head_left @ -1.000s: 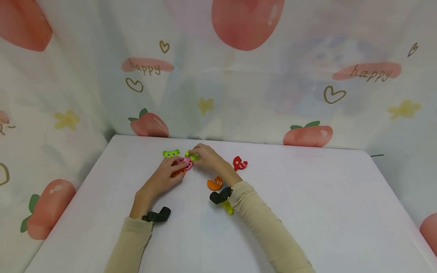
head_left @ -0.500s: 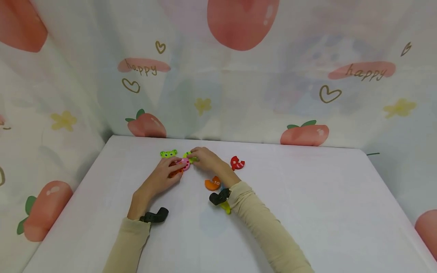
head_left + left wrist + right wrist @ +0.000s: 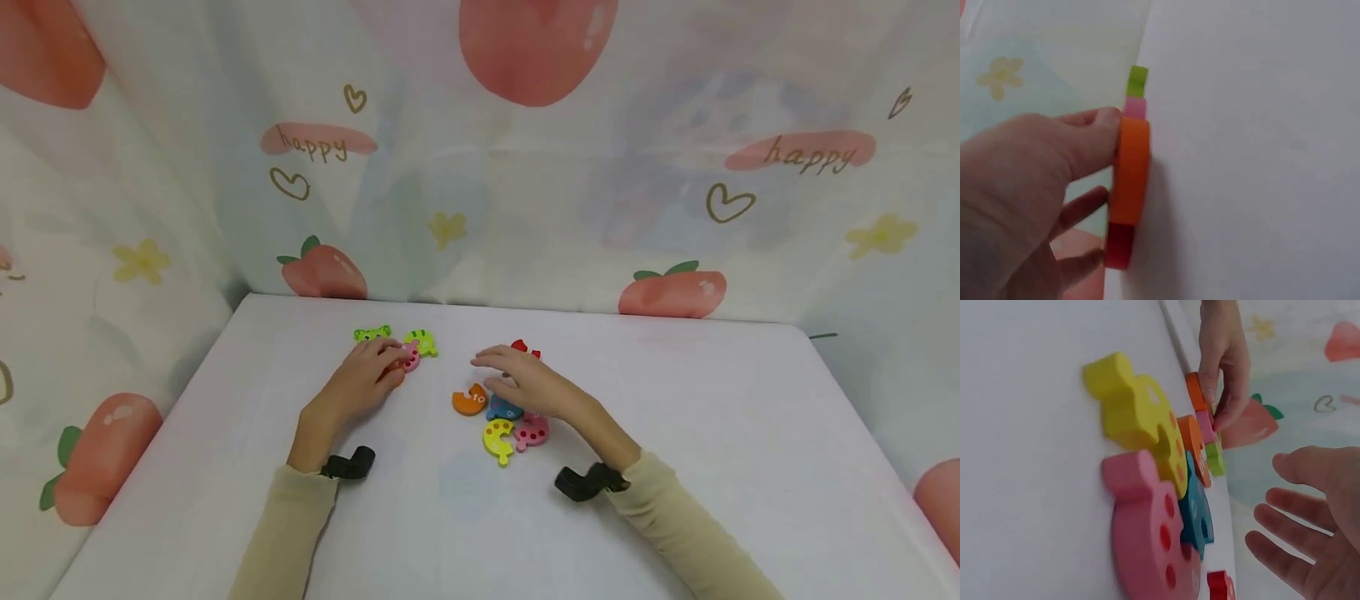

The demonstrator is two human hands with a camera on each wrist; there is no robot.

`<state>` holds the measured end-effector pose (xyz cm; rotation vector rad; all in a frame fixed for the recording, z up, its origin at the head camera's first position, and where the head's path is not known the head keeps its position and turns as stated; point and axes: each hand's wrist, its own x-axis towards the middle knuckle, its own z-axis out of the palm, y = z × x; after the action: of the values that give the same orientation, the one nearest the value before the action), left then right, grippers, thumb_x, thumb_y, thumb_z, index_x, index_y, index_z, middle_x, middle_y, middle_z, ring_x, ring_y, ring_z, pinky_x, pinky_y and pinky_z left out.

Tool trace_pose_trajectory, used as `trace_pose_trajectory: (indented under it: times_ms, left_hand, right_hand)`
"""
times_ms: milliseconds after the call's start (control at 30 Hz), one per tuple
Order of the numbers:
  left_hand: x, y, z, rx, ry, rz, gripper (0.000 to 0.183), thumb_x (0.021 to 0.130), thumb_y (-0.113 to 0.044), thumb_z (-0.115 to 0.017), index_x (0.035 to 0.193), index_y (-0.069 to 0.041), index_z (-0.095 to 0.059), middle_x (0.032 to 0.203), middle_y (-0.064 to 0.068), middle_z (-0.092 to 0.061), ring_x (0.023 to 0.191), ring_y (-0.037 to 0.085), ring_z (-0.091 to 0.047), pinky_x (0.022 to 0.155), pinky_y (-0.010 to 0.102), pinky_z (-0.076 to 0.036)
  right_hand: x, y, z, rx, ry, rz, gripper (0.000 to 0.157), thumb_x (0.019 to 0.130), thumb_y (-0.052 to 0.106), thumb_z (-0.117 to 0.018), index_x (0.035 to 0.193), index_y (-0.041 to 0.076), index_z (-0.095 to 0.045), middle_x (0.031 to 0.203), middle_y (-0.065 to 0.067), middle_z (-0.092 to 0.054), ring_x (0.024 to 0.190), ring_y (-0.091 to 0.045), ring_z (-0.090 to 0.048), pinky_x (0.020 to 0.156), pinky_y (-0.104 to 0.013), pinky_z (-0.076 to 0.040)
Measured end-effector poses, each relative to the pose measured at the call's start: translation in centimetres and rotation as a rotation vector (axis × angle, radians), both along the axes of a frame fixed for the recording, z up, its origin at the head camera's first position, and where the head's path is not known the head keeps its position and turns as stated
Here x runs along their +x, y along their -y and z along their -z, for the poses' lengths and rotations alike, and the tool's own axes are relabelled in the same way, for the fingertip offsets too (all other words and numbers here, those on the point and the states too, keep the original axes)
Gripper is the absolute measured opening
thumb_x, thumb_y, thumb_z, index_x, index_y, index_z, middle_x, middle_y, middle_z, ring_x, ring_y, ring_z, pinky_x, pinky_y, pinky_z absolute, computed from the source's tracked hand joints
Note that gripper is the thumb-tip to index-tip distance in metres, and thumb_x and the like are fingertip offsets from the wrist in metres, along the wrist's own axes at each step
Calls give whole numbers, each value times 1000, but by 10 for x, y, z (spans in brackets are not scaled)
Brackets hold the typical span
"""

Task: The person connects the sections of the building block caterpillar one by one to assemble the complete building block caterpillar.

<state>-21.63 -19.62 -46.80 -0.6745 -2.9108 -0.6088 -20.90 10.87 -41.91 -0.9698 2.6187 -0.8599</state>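
Note:
My left hand (image 3: pixel 363 372) rests on a small cluster of flat, painted puzzle pieces at the table's far left. In the left wrist view its thumb and fingertips touch the faces of an orange piece (image 3: pixel 1130 172) and a red piece (image 3: pixel 1119 245). A spotted pink piece (image 3: pixel 411 357) and a striped green piece (image 3: pixel 422 342) adjoin them; a green piece with eyes (image 3: pixel 372 333) is partly covered. Holding nothing, my right hand (image 3: pixel 532 379) hovers with loosely spread fingers over a blue piece (image 3: pixel 504 407). Beside that lie a yellow piece (image 3: pixel 497 437) and another pink piece (image 3: pixel 532 432).
An orange piece marked 10 (image 3: pixel 470 400) lies between the hands. Behind the right hand, a red piece (image 3: pixel 1221 585) is partly hidden in the head view. The white table (image 3: pixel 675 433) meets a patterned cloth (image 3: pixel 525 225) at its back edge.
The right hand has left the striped green piece and moved right and nearer, above the other pieces. The green piece stays beside the pink one. The left hand has hardly moved.

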Motion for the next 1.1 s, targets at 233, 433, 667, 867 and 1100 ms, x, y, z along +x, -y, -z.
trace_pose_trajectory:
  times_ms: [233, 433, 667, 867, 1100]
  left_hand:
    - [-2, -6, -13, -91, -12, -58, 34, 94, -17, -62, 128, -13, -60, 126, 12, -55, 122, 37, -50, 105, 56, -42]
    - [-2, -14, -11, -81, 19, -56, 45, 95, -14, -60, 139, -17, -55, 127, 11, -51, 123, 35, -46, 108, 53, -40]
    - [-3, -17, -7, -122, 71, -30, 51, 96, -6, -56, 145, -15, -46, 153, 5, -40, 144, 36, -31, 114, 66, -23]
    - [-2, -17, -6, -141, 123, -26, 55, 96, -6, -55, 149, -16, -41, 154, 6, -40, 144, 36, -33, 113, 71, -17]
    - [0, -17, -5, -144, 93, -12, 56, 94, -1, -55, 147, -16, -43, 152, 8, -42, 142, 39, -34, 111, 73, -18]
  right_hand:
    - [35, -47, -5, 43, -124, 32, 43, 92, 19, -65, 134, 7, -57, 137, -9, -57, 129, -28, -53, 101, -45, -50]
    - [41, -69, -6, 66, -175, 73, 45, 90, 18, -68, 132, 8, -58, 135, -7, -58, 127, -26, -56, 99, -42, -51]
    - [39, -80, -6, 36, -166, 92, 44, 91, 16, -67, 133, 6, -57, 135, -8, -59, 127, -28, -56, 99, -44, -51]
    - [40, -83, -3, 20, -125, 91, 42, 91, 17, -67, 131, 7, -59, 133, -8, -61, 125, -27, -57, 98, -44, -52]
    - [40, -82, 2, 20, -84, 67, 40, 92, 16, -65, 131, 7, -59, 131, -7, -62, 118, -25, -61, 95, -42, -54]
